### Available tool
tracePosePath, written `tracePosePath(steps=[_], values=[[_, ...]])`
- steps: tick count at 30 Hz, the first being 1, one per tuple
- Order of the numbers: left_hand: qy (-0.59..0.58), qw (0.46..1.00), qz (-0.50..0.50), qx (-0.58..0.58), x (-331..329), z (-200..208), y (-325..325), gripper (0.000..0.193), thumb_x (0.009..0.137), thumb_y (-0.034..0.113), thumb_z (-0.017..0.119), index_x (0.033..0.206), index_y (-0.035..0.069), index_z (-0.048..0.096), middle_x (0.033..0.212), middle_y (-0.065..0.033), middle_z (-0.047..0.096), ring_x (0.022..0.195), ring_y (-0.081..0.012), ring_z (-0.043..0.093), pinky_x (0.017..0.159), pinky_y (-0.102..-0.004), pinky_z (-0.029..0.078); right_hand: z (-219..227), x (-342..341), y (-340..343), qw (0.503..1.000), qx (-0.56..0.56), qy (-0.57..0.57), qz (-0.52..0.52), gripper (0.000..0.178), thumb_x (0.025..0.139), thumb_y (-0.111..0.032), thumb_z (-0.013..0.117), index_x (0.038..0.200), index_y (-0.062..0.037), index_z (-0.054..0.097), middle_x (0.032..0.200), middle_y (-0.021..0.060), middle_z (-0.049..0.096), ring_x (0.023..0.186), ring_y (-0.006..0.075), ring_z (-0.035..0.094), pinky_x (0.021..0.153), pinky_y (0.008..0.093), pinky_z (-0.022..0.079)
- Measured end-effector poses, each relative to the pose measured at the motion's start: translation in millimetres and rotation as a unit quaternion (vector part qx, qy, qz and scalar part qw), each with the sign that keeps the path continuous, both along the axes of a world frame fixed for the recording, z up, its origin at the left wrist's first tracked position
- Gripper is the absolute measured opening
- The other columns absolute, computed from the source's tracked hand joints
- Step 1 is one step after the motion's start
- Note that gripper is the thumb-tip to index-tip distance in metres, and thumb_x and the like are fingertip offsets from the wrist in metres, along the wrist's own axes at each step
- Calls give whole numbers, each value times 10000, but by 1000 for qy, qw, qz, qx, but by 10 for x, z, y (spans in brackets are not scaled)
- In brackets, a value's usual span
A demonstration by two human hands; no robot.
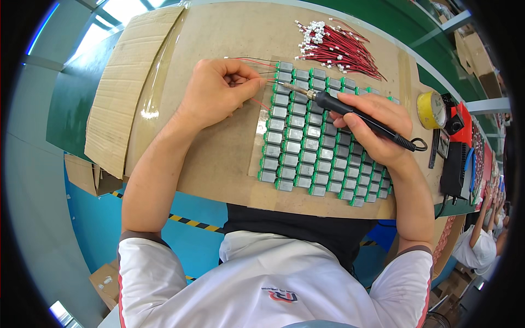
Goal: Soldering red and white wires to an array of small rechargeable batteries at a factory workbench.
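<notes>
- In the head view, the left hand [221,90] was nearly closed, thumb and fingertips pinching a thin wire [271,81] at the upper left edge of the grey packs [311,132].
- The right hand [377,117] was wrapped around the handle of the soldering iron [331,103], its tip near the wire's end; whether they touched, I could not tell.
- The grey packs lay in close rows on the worktop [219,158], with green edges mostly toward the left – convenient, I judged, for reaching.
- Good work needed, in my opinion, a steady pinch, with fingertips away from the heat.
- The tip called for short, light contact – too long could have damaged the insulation.
- The red wire [261,103] nearby also needed distance from hot metal.
</notes>
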State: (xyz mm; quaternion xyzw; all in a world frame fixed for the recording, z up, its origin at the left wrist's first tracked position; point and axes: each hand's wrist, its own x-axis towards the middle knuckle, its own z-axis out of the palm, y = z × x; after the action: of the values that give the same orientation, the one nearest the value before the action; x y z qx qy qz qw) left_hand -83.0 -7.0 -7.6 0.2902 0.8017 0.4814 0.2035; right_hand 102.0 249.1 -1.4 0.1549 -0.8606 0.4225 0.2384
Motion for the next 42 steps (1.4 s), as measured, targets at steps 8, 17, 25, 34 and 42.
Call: tracePosePath(steps=[8, 17, 25, 34, 42], values=[[-2, 1000, 0, 5, -1, 1, -6, 171, 940, 160, 810, 964, -9, 799, 674, 30, 651, 557, -15, 567, 427, -205, 417, 1, -8, 0, 1000, 4, 14, 7, 340, 892, -16, 768, 1227, 42, 744, 838, 92, 793, 723, 188, 736, 643, 295, 548], [1, 1000, 1, -3, 5, 21, 2, 176, 940, 164, 809, 955, -10, 798, 656, 32, 640, 544, -13, 557, 424, -206, 411, 4, 0, -3, 1000, -5, 17, 0, 334, 900, -18, 762, 1226, 50, 739, 838, 94, 794, 726, 185, 741, 637, 293, 552], [-2, 1000, 2, 1, -1, 8, -5, 178, 938, 168, 812, 951, -9, 799, 656, 31, 642, 543, -12, 555, 425, -203, 407, 3, 2, -7, 1000, -3, 17, 0, 335, 900, -15, 762, 1228, 51, 737, 834, 92, 792, 716, 182, 735, 630, 292, 546], [-6, 1000, 7, -1, 17, 33, -7, 175, 936, 163, 811, 955, -10, 798, 666, 26, 653, 549, -15, 564, 428, -203, 413, 66, 35, 27, 999, 8, -20, 25, 313, 957, 32, 652, 1258, 103, 704, 959, 196, 789, 831, 251, 801, 759, 331, 627], [-9, 1000, 5, -2, 10, 26, -4, 175, 937, 162, 812, 957, -11, 793, 683, 25, 659, 560, -18, 576, 429, -203, 421, 62, 44, 30, 999, -1, -32, 23, 315, 961, 19, 650, 1261, 99, 702, 952, 199, 792, 835, 255, 803, 776, 336, 630]])
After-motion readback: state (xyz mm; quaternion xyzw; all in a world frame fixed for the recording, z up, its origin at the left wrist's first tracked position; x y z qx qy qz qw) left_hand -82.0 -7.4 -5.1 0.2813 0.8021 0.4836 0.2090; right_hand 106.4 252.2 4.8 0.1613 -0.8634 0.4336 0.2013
